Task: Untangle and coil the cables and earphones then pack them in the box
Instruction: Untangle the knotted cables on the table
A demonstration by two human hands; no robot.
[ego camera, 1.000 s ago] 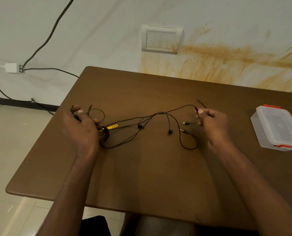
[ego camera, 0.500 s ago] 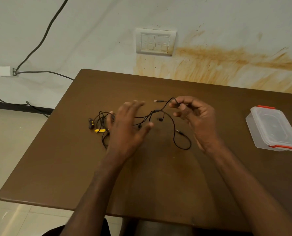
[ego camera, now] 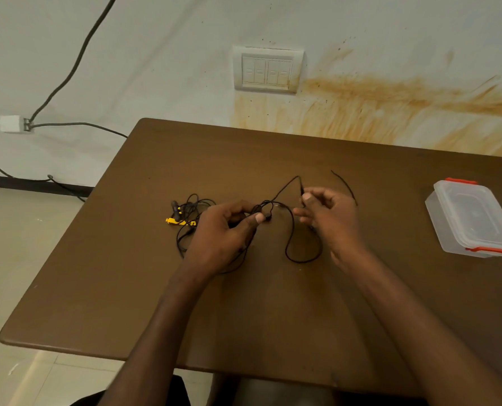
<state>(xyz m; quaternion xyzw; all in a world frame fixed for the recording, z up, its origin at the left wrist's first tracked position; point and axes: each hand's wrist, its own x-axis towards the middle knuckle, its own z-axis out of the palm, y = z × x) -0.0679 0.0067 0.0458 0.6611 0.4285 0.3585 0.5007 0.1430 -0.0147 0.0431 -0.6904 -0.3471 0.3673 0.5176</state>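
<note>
Untangling in hand: left hand (ego camera: 225, 230) and right hand (ego camera: 328, 212) each pinch black cable (ego camera: 289, 244) mid-table, box (ego camera: 475, 221) closed well right; next, I judge, separating strands before coiling.

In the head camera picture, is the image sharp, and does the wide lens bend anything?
Head view: soft even light, no glare; the table edges bow outward from the wide lens; the thin black cables stay readable, though the right hand fingers look slightly smeared.
</note>
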